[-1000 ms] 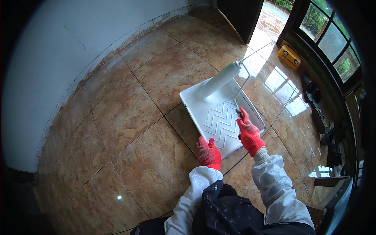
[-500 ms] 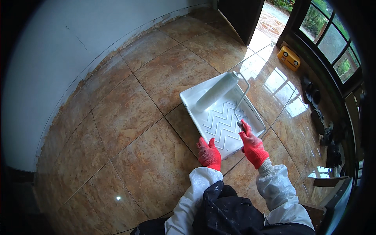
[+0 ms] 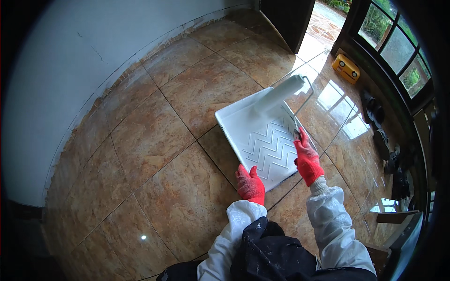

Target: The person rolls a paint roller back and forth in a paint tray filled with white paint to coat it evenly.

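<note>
A white paint tray [image 3: 234, 140] with a zigzag ribbed slope lies on the tiled floor in front of me. My left hand [image 3: 251, 184], in a red glove, grips the tray's near left edge, thumb over the rim. In my right hand [image 3: 307, 158], also red-gloved, is the handle of a paint roller [image 3: 280, 95], fingers wrapped round it. The roller's long pale sleeve is tilted over the tray's far end, its right end raised beyond the rim. Whether its lower left end touches the tray I cannot tell.
A white wall [image 3: 61, 79] with a rough bottom edge runs along the left. At the back stands an open dark door [image 3: 288, 21]. A yellow case [image 3: 346, 69] and several dark shoes [image 3: 380, 143] line the right side, below a paned window [image 3: 396, 42].
My right hand has moved forward and slightly right, carrying the roller up and to the right over the tray's far rim. My left hand and the tray have stayed put.
</note>
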The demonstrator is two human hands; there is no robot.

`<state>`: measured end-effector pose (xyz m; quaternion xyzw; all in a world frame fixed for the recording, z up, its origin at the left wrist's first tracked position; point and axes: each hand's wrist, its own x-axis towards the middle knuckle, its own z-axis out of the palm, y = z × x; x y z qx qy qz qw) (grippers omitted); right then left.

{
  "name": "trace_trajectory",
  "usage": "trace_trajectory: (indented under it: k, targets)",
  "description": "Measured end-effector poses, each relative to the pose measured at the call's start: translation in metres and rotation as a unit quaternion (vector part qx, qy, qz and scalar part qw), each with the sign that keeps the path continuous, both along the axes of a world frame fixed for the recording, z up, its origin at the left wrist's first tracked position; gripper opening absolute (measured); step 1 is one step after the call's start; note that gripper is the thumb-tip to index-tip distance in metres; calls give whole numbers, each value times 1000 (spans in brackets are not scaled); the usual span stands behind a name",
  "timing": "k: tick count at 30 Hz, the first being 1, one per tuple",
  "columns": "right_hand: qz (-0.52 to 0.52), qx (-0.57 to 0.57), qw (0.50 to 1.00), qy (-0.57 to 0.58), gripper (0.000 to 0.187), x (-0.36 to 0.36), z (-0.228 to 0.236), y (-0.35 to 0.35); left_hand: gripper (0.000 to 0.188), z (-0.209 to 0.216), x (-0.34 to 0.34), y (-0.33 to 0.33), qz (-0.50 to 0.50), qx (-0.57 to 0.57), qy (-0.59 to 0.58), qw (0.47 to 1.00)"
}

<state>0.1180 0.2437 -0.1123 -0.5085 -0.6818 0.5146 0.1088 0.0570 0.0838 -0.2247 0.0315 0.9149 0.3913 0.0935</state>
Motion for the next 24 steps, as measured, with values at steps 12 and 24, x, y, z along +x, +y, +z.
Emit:
trace_trajectory:
  k: [12,24]
  targets:
    - [142,-11,989,-43,53,1,4,-46,54,-13,-1,-2,19,-17,62,998]
    - [12,43,999,-25,54,24,0,8,53,-5,2,0,13,-6,47,999]
